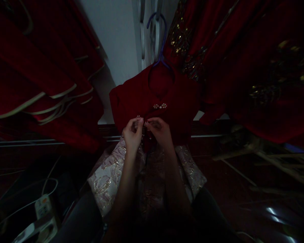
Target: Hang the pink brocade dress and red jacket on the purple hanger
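A red garment (131, 91) hangs on a purple hanger (164, 42) in front of me. Below its neckline sits a beaded clasp (160, 106) with pale, pearl-like beads. Just beneath that, my left hand (133, 132) is closed in a pinch, with a few beads showing at its fingertips. Beside it my right hand (160, 131) also pinches, its fingertips nearly meeting the left ones. Between them is a second beaded clasp on the garment's front opening, mostly hidden by the fingers. Patterned pink-and-gold brocade fabric (111, 168) lies under my forearms, across my lap.
Red garments with pale trim (63, 91) hang at the left. Others with gold sequins (182, 33) hang at the right. A white power strip (44, 209) with a cable lies at lower left. A wooden rack (273, 162) stands at right. The light is dim.
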Demonstrator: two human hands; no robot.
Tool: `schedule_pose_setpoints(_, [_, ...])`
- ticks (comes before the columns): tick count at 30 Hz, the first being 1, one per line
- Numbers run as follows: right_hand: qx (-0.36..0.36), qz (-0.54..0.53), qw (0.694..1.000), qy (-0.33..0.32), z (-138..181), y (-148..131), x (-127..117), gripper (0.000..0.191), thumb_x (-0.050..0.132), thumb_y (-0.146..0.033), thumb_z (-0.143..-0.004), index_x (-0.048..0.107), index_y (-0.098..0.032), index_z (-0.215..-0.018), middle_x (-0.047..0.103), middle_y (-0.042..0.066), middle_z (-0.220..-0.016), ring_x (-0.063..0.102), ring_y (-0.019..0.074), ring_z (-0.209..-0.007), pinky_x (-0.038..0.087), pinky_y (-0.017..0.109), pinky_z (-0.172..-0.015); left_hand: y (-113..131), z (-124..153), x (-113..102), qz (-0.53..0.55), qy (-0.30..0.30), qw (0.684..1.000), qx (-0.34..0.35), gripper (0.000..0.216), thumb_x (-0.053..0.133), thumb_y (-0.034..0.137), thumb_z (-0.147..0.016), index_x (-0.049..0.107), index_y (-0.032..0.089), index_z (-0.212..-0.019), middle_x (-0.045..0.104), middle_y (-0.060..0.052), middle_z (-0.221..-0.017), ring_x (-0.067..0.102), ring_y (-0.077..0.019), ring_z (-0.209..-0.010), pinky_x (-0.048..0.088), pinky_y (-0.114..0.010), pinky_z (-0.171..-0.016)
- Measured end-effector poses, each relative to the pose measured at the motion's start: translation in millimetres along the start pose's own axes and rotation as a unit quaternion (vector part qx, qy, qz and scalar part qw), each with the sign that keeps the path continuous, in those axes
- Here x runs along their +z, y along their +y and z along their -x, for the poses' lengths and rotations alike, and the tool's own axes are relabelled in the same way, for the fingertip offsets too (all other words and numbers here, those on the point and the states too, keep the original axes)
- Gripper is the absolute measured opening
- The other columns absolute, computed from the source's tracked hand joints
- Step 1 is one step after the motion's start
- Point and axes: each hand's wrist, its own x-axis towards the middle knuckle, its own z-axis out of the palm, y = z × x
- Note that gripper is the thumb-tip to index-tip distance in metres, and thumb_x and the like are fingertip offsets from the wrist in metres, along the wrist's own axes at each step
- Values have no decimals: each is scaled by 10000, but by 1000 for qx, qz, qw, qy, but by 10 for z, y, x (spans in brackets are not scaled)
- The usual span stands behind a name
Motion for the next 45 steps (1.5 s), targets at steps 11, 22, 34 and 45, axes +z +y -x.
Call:
schedule_pose_setpoints(11, [-31, 11, 999, 36, 11, -33, -33, 264, 682, -419, -756, 636, -212, -913, 662, 4, -791, 636, 136, -706, 547, 275, -672, -15, 6, -17, -24, -33, 999, -7, 254, 629, 402, -815, 665, 172, -917, 708, -41, -881, 665, -126, -776, 530, -229, -713])
schedule_pose_setpoints(22, [-54, 55, 996, 41, 27, -17, 51, 217, 649, -376, -789, 615, -205, -918, 638, 17, -863, 600, 123, -762, 511, 237, -667, -36, 3, -33, -54, -19, 998, 5, 246, 640, 383, -807, 689, 179, -937, 717, -48, -922, 673, -134, -786, 533, -245, -730])
schedule_pose_setpoints(34, [-58, 70, 995, 45, 21, -10, 37, 208, 659, -381, -776, 615, -210, -885, 631, 5, -820, 601, 124, -740, 504, 240, -659, -38, 14, -35, -70, -28, 997, 35, 211, 624, 290, -815, 691, 181, -983, 711, -57, -945, 663, -129, -796, 522, -237, -736])
schedule_pose_setpoints(45, [-62, 75, 994, 53, 24, 10, 50, 206, 635, -376, -798, 603, -209, -915, 646, 20, -875, 610, 132, -775, 516, 247, -671, 21, -1, -78, -113, -49, 990, 68, 206, 604, 333, -847, 712, 203, -963, 707, -40, -912, 649, -130, -806, 497, -240, -746])
